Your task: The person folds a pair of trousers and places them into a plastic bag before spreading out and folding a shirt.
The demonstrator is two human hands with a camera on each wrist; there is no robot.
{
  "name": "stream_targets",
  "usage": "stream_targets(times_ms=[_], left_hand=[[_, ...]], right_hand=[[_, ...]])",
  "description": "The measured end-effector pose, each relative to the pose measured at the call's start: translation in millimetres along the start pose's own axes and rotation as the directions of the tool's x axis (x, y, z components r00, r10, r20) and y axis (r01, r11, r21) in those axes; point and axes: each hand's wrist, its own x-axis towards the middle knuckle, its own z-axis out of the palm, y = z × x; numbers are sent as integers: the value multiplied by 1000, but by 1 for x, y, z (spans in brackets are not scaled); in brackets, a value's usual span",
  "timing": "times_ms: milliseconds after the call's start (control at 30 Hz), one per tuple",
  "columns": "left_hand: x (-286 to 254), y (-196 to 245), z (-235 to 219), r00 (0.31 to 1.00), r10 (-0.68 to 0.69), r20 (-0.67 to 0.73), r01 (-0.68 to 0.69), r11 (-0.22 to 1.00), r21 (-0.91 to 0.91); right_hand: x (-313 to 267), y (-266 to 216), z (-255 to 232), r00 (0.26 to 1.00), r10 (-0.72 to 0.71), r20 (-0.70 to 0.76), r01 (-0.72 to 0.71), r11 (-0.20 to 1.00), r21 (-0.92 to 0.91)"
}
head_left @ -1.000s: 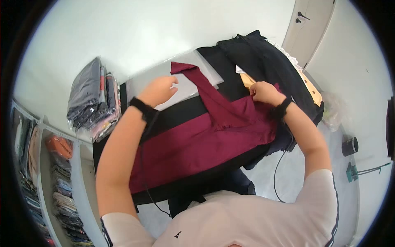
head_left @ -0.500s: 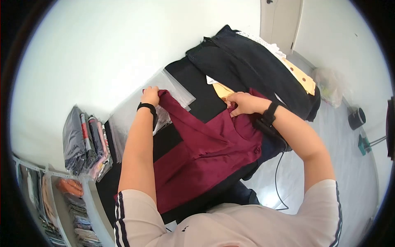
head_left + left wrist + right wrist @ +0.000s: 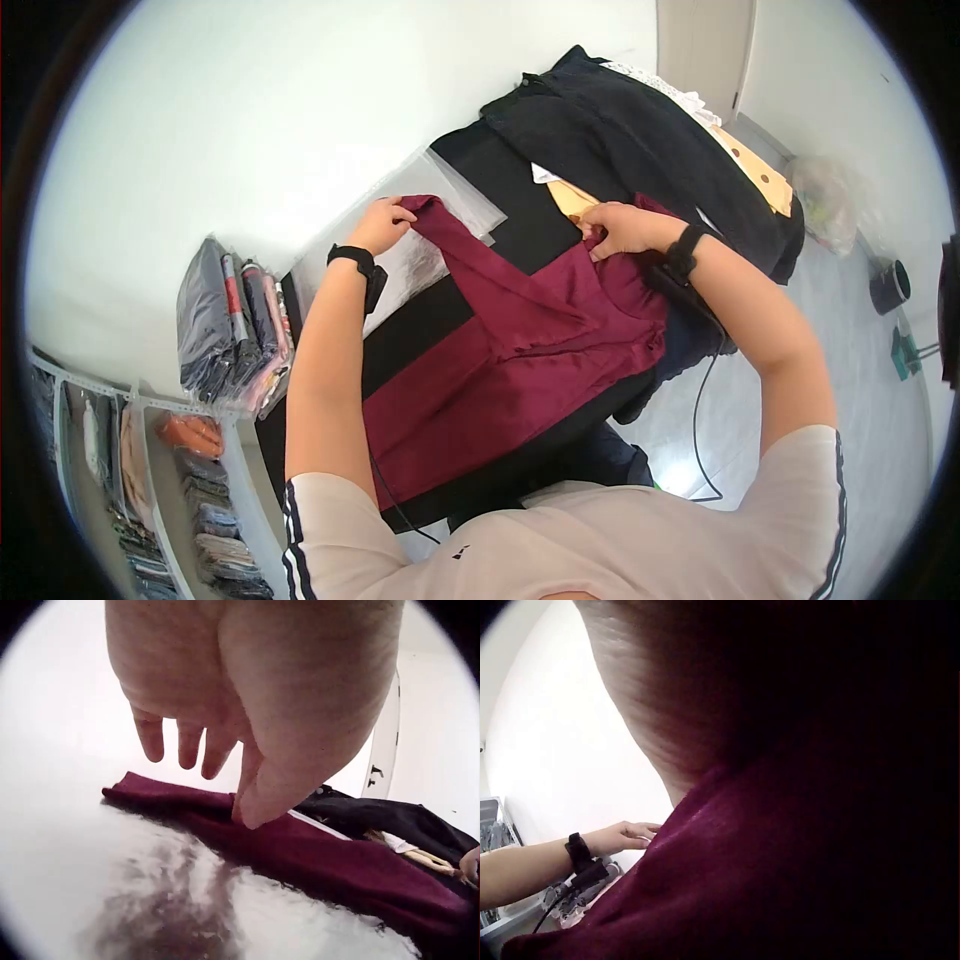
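A maroon long-sleeved garment point(image 3: 520, 380) lies across the black-covered table, one sleeve point(image 3: 465, 262) slanting up to the left. At that sleeve's end is my left hand point(image 3: 376, 228); the left wrist view shows the hand point(image 3: 247, 690) with straight, spread fingers, its thumb against or just over the sleeve point(image 3: 277, 851). My right hand point(image 3: 628, 230) pinches the garment's shoulder edge between thumb and fingers. In the right wrist view the maroon cloth point(image 3: 705, 877) hides those fingertips.
Clear plastic bags point(image 3: 400, 275) lie beneath and beside the left hand. Bagged clothes point(image 3: 225, 330) are stacked at the table's left end, above shelves point(image 3: 150, 430). Black clothing point(image 3: 630, 150) and a yellow piece point(image 3: 570, 198) lie on the right. A cable point(image 3: 700, 430) hangs near the body.
My left hand has come down to the sleeve end, held it, and loosened its fingers. The sleeve has shifted toward the left. My right hand keeps its hold on the shoulder.
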Motion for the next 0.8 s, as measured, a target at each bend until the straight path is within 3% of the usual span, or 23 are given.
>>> stream_targets(times_ms=[100, 167, 200, 233, 267, 367, 400, 433, 467, 567, 633, 667, 733, 767, 800], left_hand=[[10, -9, 29, 996, 5, 89, -12, 996, 88], [16, -10, 40, 986, -144, 83, 126, 973, 191], [18, -25, 50, 995, -71, 70, 47, 954, 296], [17, -22, 43, 1000, -22, 10, 20, 982, 187], [22, -30, 43, 995, -100, -27, 103, 961, 256], [2, 24, -15, 960, -24, -281, 47, 996, 74], [-6, 33, -34, 909, 121, -398, -83, 990, 112], [-17, 53, -61, 923, 53, -382, -38, 998, 49], [-29, 68, -83, 888, 133, -440, -93, 989, 111], [-85, 126, -153, 864, 156, -479, -107, 986, 128], [-134, 138, -188, 855, 0, -518, -1, 1000, -2], [-161, 151, -202, 791, -147, -593, 143, 988, -53], [-209, 154, -227, 730, -115, -674, 103, 993, -58], [-231, 173, -230, 697, -172, -696, 168, 983, -76], [-252, 182, -233, 707, -209, -676, 210, 974, -82]], right_hand=[[-3, -1, 0, 1000, 9, -13, -9, 1000, 23], [-3, 1, 1, 1000, -16, -1, 16, 997, 69], [-1, 0, 1, 1000, 8, 10, -8, 997, 77], [-1, 0, 2, 1000, 18, 15, -19, 996, 83], [-1, 0, 3, 999, 32, 25, -34, 993, 110], [-4, -6, -1, 998, 54, 34, -57, 992, 116], [-5, -6, -1, 999, 40, 15, -42, 994, 99], [-5, -6, -1, 1000, 23, -2, -23, 996, 82], [-5, -7, -1, 1000, 14, 6, -15, 997, 80], [0, 2, 0, 999, 3, 49, -8, 995, 94], [0, 4, 1, 999, -12, 39, 9, 997, 76], [0, 3, -1, 998, 14, 58, -20, 994, 104], [0, 2, -1, 996, 28, 81, -40, 988, 151], [-1, 0, -2, 996, 25, 90, -38, 988, 152], [-2, -3, -4, 993, 61, 105, -81, 977, 198]])
